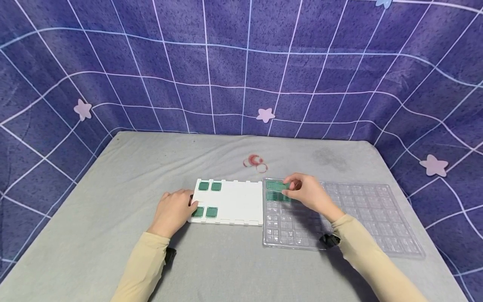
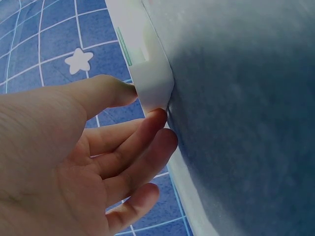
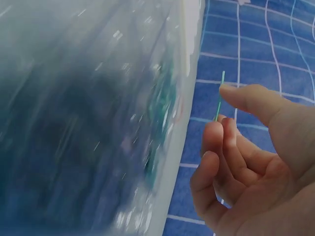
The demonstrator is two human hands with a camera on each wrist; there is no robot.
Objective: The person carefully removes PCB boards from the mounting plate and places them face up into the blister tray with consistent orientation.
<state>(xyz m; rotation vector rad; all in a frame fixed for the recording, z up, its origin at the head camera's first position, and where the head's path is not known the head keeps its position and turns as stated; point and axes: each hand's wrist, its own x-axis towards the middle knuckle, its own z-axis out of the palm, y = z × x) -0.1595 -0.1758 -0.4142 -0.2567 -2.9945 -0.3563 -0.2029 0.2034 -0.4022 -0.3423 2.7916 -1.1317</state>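
Big purple curtain (image 1: pixel 226 67) across the back and up both sides, lined with a pale grid and dotted with stars (image 1: pixel 265 115)! In front of it spreads the grey table (image 1: pixel 226 260), and on its right lies the clear tray (image 1: pixel 377 214), all small compartments, lying flat. Up against its left edge, or as good as, sits the white plate (image 1: pixel 239 201); whether the two touch, you can't tell from here.

To the hands! The left hand (image 1: pixel 173 212) has the plate's left end between thumb and fingers, a light pinch, the other fingers loosely bent. Over at the tray's far-left corner, the right hand (image 1: pixel 307 191) holds a thin green board (image 3: pixel 223 78) by its edges, thumb on one face, fingertips on the other, the grip closed to just the board's thickness. Beneath it, more green boards (image 1: pixel 272 196) lie in the tray. Four mounted boards (image 1: pixel 211 212) sit on the plate, two far, two near, all at the left end. Red rings (image 1: pixel 254 160) mark the cloth beyond.
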